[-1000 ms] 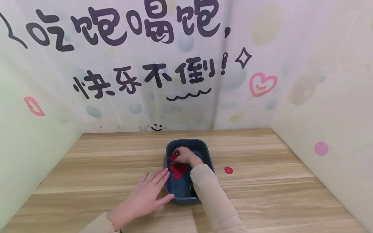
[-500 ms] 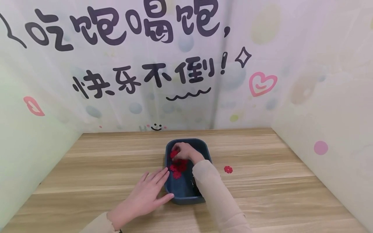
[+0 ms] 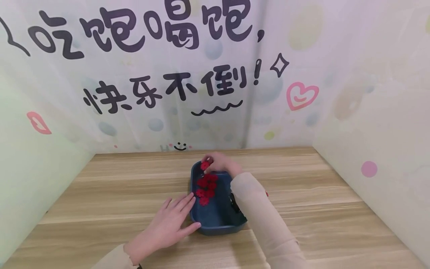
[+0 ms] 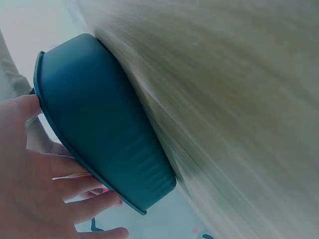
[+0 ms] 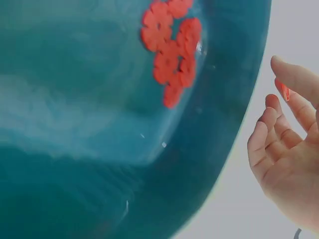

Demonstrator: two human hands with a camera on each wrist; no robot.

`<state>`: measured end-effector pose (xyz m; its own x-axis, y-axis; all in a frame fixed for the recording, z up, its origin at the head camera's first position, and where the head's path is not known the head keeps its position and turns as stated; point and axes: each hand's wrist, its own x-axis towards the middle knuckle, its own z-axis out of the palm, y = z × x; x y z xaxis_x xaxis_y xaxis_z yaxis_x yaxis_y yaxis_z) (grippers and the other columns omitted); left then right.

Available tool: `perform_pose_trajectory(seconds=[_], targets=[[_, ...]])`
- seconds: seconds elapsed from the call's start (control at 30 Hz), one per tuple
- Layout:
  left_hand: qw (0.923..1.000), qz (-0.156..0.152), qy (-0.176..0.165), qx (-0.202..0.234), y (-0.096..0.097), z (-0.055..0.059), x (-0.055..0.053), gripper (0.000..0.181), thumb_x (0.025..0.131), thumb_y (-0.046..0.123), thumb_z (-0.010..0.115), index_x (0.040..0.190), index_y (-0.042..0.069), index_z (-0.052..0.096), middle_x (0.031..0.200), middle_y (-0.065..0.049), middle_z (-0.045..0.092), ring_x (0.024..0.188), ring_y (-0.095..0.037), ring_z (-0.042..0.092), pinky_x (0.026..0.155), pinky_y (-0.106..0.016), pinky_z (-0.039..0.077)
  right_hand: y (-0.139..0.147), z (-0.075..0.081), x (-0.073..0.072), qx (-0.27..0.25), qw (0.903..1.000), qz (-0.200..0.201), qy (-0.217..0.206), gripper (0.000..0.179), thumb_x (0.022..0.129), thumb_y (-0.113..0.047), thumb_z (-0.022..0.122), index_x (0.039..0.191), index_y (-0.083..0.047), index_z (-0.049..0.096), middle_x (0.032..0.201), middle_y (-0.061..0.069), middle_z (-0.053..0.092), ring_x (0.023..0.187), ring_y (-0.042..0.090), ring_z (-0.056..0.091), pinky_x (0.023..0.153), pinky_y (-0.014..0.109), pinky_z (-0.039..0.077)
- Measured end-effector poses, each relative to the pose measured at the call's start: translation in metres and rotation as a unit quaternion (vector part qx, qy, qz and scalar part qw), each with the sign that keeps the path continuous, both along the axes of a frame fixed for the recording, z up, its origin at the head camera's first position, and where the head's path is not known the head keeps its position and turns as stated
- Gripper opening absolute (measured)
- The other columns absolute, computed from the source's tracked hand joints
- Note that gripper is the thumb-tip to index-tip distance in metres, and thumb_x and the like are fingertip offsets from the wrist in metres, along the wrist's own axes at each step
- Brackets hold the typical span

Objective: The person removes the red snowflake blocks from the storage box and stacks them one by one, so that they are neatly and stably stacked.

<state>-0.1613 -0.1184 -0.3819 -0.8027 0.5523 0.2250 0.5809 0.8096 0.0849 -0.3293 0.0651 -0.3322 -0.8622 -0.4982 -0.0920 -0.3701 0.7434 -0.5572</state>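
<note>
A dark blue rectangular tub (image 3: 209,217) stands on the table, with several red flower-shaped plastic discs (image 3: 209,184) clustered along its left inside. My right hand (image 3: 221,163) is over the tub's far end, pinching one red disc (image 3: 205,165) between thumb and index finger. In the right wrist view that pinched disc (image 5: 285,92) shows edge-on, past the tub's rim. My left hand (image 3: 169,226) rests against the tub's left side, fingers extended. Seen from the left wrist, its thumb and fingers lie along the rim of the tub (image 4: 99,114).
Another red disc (image 3: 267,194) lies on the wooden table (image 3: 134,179) right of the tub, mostly hidden by my right sleeve (image 3: 265,216). A printed cloth (image 3: 215,123) hangs behind the table, and pale walls (image 3: 369,123) flank it.
My right hand has risen from among the discs and moved to the tub's far rim with one red disc. The left hand stays put. My right sleeve now covers most of the disc on the table.
</note>
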Motion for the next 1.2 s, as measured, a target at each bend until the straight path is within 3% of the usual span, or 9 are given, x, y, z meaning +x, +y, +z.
perform_pose_trajectory(seconds=[0.07, 0.23, 0.27, 0.47, 0.87, 1.2], targets=[[1.0000, 0.000, -0.003, 0.004, 0.000, 0.000, 0.000, 0.068, 0.085, 0.054, 0.044, 0.130, 0.003, 0.043, 0.135, -0.009, 0.038, 0.121, -0.029, 0.034, 0.092, -0.055, 0.025, 0.005, 0.001, -0.007, -0.002, 0.9997, 0.016, 0.017, 0.029, 0.076, -0.018, 0.070, 0.103, -0.015, 0.059, 0.091, 0.004, 0.058, 0.082, 0.018, 0.052, 0.074, 0.032, 0.042], [1.0000, 0.001, -0.004, 0.005, 0.000, 0.000, 0.000, 0.068, 0.085, 0.054, 0.044, 0.130, 0.003, 0.043, 0.135, -0.009, 0.038, 0.120, -0.029, 0.035, 0.092, -0.055, 0.025, 0.014, 0.014, -0.007, -0.012, 0.9987, 0.039, 0.028, 0.033, 0.074, -0.017, 0.071, 0.105, -0.012, 0.060, 0.089, 0.005, 0.059, 0.079, 0.018, 0.053, 0.072, 0.030, 0.043], [1.0000, 0.001, -0.003, 0.004, 0.000, 0.000, 0.000, 0.069, 0.085, 0.055, 0.044, 0.130, 0.003, 0.044, 0.135, -0.009, 0.038, 0.120, -0.029, 0.035, 0.092, -0.055, 0.025, 0.015, 0.021, -0.002, -0.008, 0.9991, 0.033, 0.024, 0.033, 0.075, -0.015, 0.070, 0.105, -0.010, 0.060, 0.090, 0.005, 0.059, 0.081, 0.018, 0.054, 0.074, 0.030, 0.043], [1.0000, 0.002, -0.002, 0.000, 0.000, 0.000, 0.000, 0.070, 0.085, 0.057, 0.041, 0.130, 0.003, 0.043, 0.135, -0.009, 0.038, 0.121, -0.029, 0.034, 0.092, -0.055, 0.025, 0.030, 0.028, 0.002, -0.022, 0.9975, 0.051, 0.044, 0.033, 0.076, -0.014, 0.069, 0.107, -0.008, 0.059, 0.091, 0.005, 0.059, 0.083, 0.019, 0.052, 0.074, 0.032, 0.042], [1.0000, 0.004, 0.007, 0.001, -0.001, -0.002, 0.000, 0.073, 0.085, 0.060, 0.035, 0.130, 0.004, 0.043, 0.135, -0.008, 0.037, 0.120, -0.026, 0.035, 0.091, -0.054, 0.027, 0.061, 0.022, 0.005, -0.080, 0.9905, 0.094, 0.060, 0.038, 0.077, -0.013, 0.068, 0.112, -0.003, 0.057, 0.093, 0.005, 0.057, 0.080, 0.021, 0.052, 0.073, 0.032, 0.042], [0.9999, 0.000, 0.014, 0.002, 0.000, -0.002, 0.000, 0.072, 0.085, 0.059, 0.036, 0.130, 0.003, 0.043, 0.135, -0.008, 0.037, 0.120, -0.027, 0.035, 0.091, -0.054, 0.027, 0.082, 0.016, 0.018, -0.097, 0.9896, 0.085, 0.064, 0.038, 0.078, -0.017, 0.068, 0.112, -0.006, 0.056, 0.097, 0.005, 0.054, 0.080, 0.021, 0.051, 0.069, 0.031, 0.044]])
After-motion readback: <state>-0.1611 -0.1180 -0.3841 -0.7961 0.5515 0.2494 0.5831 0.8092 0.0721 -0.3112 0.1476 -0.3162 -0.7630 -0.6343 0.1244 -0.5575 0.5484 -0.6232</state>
